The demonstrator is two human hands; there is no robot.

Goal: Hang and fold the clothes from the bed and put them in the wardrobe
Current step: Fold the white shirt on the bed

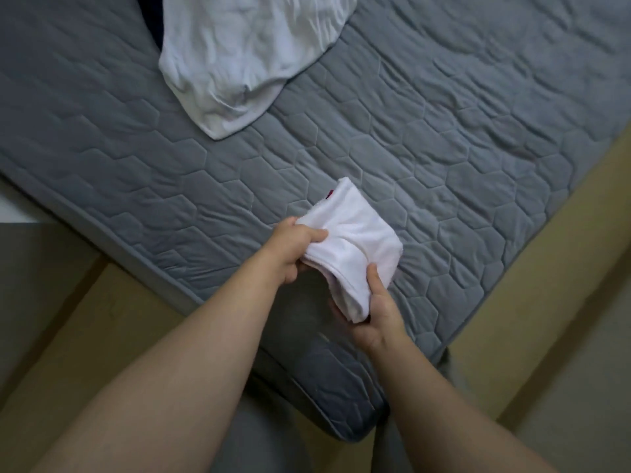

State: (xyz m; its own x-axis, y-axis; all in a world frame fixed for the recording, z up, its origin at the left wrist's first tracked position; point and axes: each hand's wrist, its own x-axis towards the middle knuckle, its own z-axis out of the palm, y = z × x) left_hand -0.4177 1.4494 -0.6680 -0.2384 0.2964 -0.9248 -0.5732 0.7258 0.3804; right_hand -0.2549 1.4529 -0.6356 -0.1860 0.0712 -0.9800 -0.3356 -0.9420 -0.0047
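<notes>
Both hands clamped on a small folded white cloth bundle over the mattress corner.

The left hand (296,248) curls its fingers round the left edge of the small folded white cloth bundle (358,233), while the right hand (377,314) pinches its near end with the thumb on top. The two hands are close together and joined by the cloth. The bundle's long axis runs away from the person, just above the grey quilted mattress (478,148). A larger crumpled white garment (246,63) lies well apart, further up the bed and slightly left, so the left hand is probably the nearer one to it. A dark fabric edge (150,18) peeks out beside it. No wardrobe is in view, only tan floor (532,285).
</notes>
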